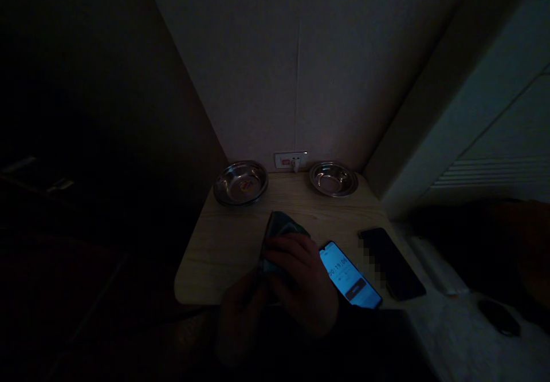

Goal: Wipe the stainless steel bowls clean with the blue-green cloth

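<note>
Bundle (281, 222) of dark teal, maybe cloth. Was over the near part of the table (201, 262), to the left of the lit phone (346, 276). Looked soft and light, likely easy to squash, not slippery and hard to break. Seemed good to hold around the thick middle. Was covered by the right hand (303, 273), palm turned down, with fingers (287, 247) curled close together on top. Had the left hand (243, 307) by the low end, but could not tell about those fingers, too dark there
</note>
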`<action>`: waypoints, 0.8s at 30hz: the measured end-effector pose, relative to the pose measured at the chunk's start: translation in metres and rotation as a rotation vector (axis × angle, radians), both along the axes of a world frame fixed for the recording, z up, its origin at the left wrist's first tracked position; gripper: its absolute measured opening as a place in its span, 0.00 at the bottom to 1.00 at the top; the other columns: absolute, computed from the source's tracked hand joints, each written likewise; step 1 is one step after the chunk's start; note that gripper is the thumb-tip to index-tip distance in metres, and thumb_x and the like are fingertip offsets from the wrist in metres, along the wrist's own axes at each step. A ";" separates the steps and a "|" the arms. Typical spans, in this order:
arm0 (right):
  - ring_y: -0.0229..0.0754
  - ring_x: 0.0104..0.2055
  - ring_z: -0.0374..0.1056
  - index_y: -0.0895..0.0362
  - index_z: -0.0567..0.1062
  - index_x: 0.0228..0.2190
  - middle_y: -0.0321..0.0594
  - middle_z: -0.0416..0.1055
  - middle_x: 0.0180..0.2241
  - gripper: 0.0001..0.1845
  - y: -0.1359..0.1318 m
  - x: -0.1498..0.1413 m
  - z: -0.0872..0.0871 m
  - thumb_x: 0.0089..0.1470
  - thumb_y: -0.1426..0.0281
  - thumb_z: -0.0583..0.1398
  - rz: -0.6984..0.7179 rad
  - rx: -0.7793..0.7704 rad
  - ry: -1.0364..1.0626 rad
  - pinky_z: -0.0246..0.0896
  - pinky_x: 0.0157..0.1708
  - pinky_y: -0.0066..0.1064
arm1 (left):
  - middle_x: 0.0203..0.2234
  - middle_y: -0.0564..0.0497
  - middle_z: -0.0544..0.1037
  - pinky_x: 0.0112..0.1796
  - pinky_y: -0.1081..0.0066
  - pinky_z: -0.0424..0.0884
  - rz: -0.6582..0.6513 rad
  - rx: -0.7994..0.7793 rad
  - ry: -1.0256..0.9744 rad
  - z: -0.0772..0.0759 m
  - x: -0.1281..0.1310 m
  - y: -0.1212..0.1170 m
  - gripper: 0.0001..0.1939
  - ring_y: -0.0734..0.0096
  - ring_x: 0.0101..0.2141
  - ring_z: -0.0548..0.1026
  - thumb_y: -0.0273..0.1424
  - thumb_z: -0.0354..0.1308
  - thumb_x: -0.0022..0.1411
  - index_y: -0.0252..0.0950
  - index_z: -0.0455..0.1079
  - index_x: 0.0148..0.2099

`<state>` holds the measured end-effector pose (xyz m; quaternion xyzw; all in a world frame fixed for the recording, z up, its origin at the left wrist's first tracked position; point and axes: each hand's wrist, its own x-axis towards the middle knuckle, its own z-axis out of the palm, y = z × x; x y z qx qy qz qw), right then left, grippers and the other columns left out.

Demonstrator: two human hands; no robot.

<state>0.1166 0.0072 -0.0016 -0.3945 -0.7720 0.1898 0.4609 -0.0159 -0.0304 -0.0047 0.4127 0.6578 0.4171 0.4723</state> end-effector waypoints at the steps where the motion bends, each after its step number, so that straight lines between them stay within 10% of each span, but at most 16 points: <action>1: 0.46 0.48 0.62 0.54 0.74 0.41 0.39 0.73 0.45 0.14 -0.001 -0.001 0.001 0.51 0.76 0.58 -0.002 0.001 0.002 0.61 0.46 0.42 | 0.31 0.47 0.81 0.38 0.69 0.73 -0.001 -0.002 0.010 0.000 -0.001 0.000 0.19 0.58 0.37 0.77 0.40 0.58 0.47 0.33 0.76 0.37; 24: 0.47 0.49 0.64 0.56 0.72 0.47 0.43 0.73 0.47 0.15 -0.013 0.009 0.002 0.58 0.72 0.54 0.122 0.095 -0.226 0.65 0.45 0.42 | 0.48 0.45 0.76 0.51 0.60 0.65 0.065 0.081 -0.065 -0.029 -0.005 -0.009 0.23 0.54 0.50 0.71 0.30 0.57 0.46 0.38 0.73 0.48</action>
